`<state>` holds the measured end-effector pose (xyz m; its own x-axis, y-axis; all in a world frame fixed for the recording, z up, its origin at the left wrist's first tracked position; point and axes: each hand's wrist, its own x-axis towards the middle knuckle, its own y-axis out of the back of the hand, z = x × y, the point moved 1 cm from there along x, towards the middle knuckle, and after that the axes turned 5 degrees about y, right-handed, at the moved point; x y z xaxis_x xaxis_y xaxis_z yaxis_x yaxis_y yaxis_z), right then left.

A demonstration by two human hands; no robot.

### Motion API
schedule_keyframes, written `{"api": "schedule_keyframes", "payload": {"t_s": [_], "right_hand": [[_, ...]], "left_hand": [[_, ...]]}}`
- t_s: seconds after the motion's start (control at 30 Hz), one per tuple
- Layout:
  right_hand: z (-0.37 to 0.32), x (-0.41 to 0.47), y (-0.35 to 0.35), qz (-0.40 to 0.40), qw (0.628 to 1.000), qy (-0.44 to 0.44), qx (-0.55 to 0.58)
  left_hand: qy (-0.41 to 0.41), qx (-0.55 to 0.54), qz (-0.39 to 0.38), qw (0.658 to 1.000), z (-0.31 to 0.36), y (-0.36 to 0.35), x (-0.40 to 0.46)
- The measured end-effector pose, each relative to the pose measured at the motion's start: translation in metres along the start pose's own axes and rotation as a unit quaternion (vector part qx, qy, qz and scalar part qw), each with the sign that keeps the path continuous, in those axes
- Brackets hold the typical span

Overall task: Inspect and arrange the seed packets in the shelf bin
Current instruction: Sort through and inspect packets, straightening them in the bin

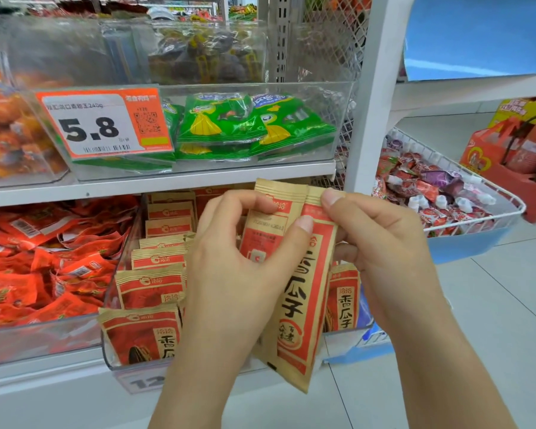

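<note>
Left hand (229,258): fingers curled, pinching a tan-and-red seed packet (268,230), its back showing.
Right hand (381,243): thumb and forefinger pinch a second packet (304,305), printed 香瓜子.
Where: both held upright, overlapping, just in front of the clear shelf bin (112,292).
Bin: matching packets stand in rows.
Price tag (102,122) above: 5.8, 240g.

White shelf (155,188) carries clear bins (341,119), apparently of snack packets (226,122).
</note>
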<state>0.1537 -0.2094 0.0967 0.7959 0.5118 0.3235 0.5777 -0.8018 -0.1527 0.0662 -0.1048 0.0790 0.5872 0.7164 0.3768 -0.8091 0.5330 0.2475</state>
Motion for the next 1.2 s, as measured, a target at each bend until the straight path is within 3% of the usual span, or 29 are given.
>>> {"api": "schedule_keyframes", "payload": {"t_s": [0.1,0.83,0.97,1.1,1.2], "right_hand": [[0.0,0.0,0.0,-0.021,1.0,0.01,-0.011],[0.0,0.0,0.007,-0.051,0.997,0.032,-0.057],[0.0,-0.002,0.01,-0.144,0.986,-0.028,-0.078],[0.009,-0.005,0.008,-0.286,0.944,-0.104,-0.13],[0.011,-0.007,0.001,-0.301,0.938,-0.129,-0.109]], "left_hand": [[-0.009,0.024,0.028,0.999,0.001,0.001,0.002],[-0.022,-0.048,-0.025,0.998,-0.003,0.0,0.004],[-0.014,-0.084,0.035,0.996,-0.008,0.006,0.009],[-0.01,-0.153,0.141,0.978,-0.012,0.019,0.016],[0.005,-0.188,0.172,0.967,-0.013,0.017,0.018]]}}
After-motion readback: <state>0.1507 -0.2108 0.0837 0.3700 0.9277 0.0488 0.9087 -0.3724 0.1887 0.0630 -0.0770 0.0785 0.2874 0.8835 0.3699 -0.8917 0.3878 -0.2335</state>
